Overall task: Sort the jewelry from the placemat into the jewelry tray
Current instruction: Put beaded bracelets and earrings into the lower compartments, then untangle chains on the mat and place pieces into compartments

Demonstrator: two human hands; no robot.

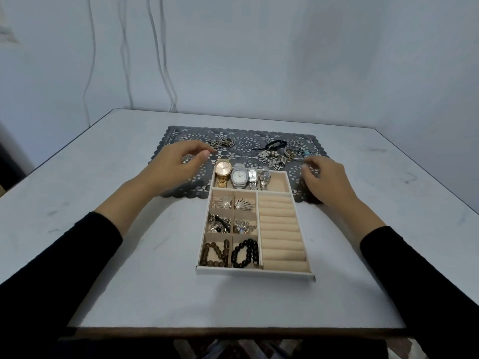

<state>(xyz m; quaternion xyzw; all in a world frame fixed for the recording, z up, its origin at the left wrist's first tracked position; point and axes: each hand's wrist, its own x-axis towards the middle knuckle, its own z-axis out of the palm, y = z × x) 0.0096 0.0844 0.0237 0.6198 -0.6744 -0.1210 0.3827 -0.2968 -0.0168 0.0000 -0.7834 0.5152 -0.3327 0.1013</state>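
Both hands, the left (181, 161) and the right (324, 177), are held empty with fingers loosely apart over the placemat (241, 143), where loose jewelry (280, 152) is heaped behind the tray (255, 272) (four watches (243, 176) laid in its far compartment).

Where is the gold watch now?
In the head view, the gold watch lies at the left end of the tray's far compartment, beside the silver watch and near the left hand.

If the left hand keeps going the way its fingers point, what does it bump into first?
Probably the tangled chains on the placemat, just past the left hand; depth is hard to judge.
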